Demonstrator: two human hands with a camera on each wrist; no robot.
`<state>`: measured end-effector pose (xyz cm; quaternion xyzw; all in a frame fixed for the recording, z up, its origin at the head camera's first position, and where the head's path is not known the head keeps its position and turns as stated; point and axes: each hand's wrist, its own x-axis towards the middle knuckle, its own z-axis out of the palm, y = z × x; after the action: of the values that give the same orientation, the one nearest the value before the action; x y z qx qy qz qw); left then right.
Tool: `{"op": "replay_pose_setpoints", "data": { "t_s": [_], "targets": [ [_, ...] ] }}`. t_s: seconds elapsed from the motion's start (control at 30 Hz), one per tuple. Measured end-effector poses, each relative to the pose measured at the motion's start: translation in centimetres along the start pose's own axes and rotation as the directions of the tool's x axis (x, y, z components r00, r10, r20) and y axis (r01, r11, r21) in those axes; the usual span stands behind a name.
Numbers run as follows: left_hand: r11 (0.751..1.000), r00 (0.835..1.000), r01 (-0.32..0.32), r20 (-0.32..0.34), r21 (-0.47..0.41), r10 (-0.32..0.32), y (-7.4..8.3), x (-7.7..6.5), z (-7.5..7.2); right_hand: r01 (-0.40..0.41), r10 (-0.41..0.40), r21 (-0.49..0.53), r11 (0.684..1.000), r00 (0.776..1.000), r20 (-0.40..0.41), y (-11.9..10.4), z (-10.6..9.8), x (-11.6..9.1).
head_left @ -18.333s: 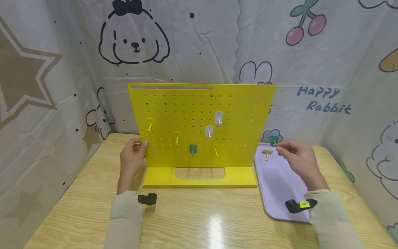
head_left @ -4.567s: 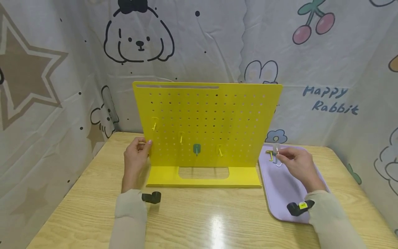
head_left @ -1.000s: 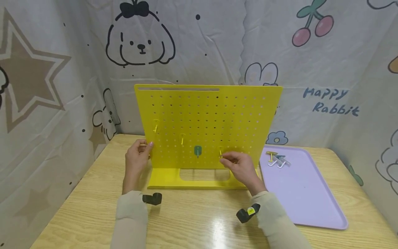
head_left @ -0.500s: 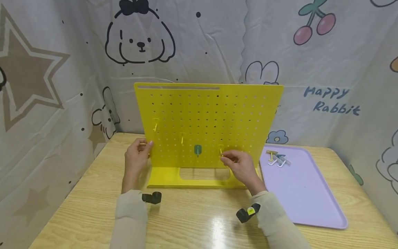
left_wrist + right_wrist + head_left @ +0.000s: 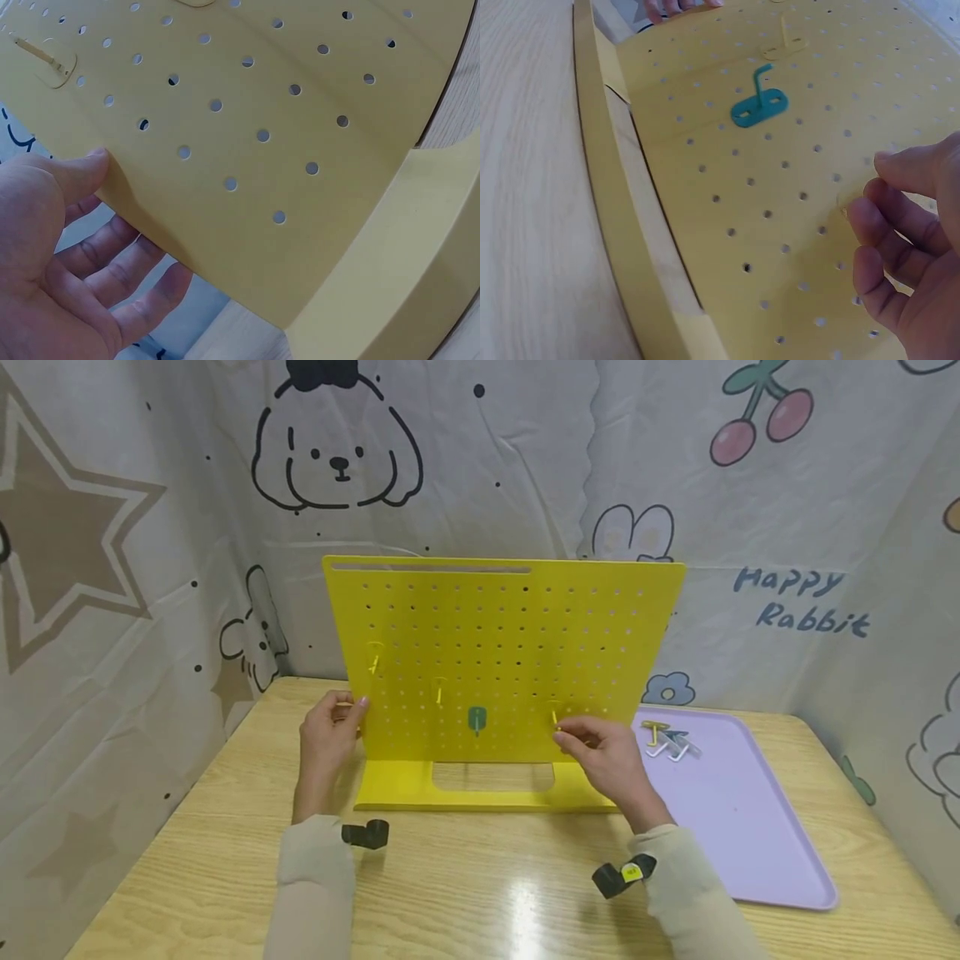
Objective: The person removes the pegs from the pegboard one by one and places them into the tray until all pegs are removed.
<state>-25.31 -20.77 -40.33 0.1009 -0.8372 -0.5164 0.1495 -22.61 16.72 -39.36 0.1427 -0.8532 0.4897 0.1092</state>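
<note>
There's the right hand (image 5: 606,760), fingers pinching a yellow hook (image 5: 555,718) low on the right side of the yellow pegboard (image 5: 480,610) (seated in the holes or not, I can't tell)! The left hand (image 5: 327,739) grips the pegboard's left edge, thumb in front, fingers behind. Beside it, a purple tray (image 5: 738,818) rests on the counter (image 5: 450,885).

In the head view, two words read clearly on the pale cloth (image 5: 480,518): "Happy" (image 5: 789,580) and, on a second line beneath it and set slightly to the right, "Rabbit" (image 5: 813,619). Both are in blue letters of a handwritten look, each with a capital initial. A yellow label (image 5: 632,872) on the black device (image 5: 609,882) at the right sleeve (image 5: 693,885) carries dark marks too small to read.
</note>
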Motion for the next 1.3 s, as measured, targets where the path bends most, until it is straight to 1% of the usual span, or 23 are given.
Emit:
{"op": "replay_pose_setpoints", "data": {
  "t_s": [0.1,0.23,0.3,0.47,0.63,0.73,0.9,1.03,1.23,1.3],
  "targets": [
    [1.0,1.0,0.002,-0.004,-0.008,-0.002,0.0,0.1,0.0,0.025,-0.026,-0.033,0.999,1.0,-0.018,0.0,-1.1,-0.3],
    [1.0,1.0,0.0,-0.008,-0.01,0.0,0.0,0.0,0.0,0.024,-0.026,-0.084,0.996,0.999,-0.027,0.1,-2.5,-0.8],
    [1.0,1.0,-0.005,-0.009,-0.007,0.005,0.0,0.0,0.0,0.035,-0.039,-0.107,0.994,0.999,-0.038,0.2,-3.2,-1.1],
    [1.0,1.0,-0.003,-0.009,-0.001,0.003,0.0,0.0,0.0,0.074,-0.09,-0.171,0.982,0.992,-0.092,0.8,-4.8,-1.5],
    [1.0,1.0,0.002,-0.012,0.0,-0.002,0.1,0.1,0.0,0.073,-0.106,-0.237,0.969,0.985,-0.132,1.3,-6.4,-1.8],
    [1.0,1.0,-0.008,-0.014,0.001,0.008,0.1,0.0,0.1,0.048,-0.087,-0.258,0.965,0.986,-0.142,1.6,-7.4,-2.0],
    [1.0,1.0,-0.007,-0.013,0.004,0.007,0.1,0.1,0.1,-0.002,-0.044,-0.296,0.955,0.988,-0.149,2.3,-8.9,-2.2],
    [1.0,1.0,-0.011,-0.011,-0.004,0.011,0.2,-0.1,0.0,-0.032,-0.021,-0.328,0.944,0.987,-0.156,3.2,-9.9,-2.2],
    [1.0,1.0,-0.016,-0.005,0.003,0.016,0.1,-0.1,-0.1,-0.112,0.053,-0.361,0.926,0.984,-0.168,4.7,-11.2,-2.1],
    [1.0,1.0,-0.019,-0.004,0.007,0.019,0.0,-0.1,0.0,-0.116,0.054,-0.371,0.921,0.984,-0.171,5.3,-11.5,-2.1]
  ]
}}
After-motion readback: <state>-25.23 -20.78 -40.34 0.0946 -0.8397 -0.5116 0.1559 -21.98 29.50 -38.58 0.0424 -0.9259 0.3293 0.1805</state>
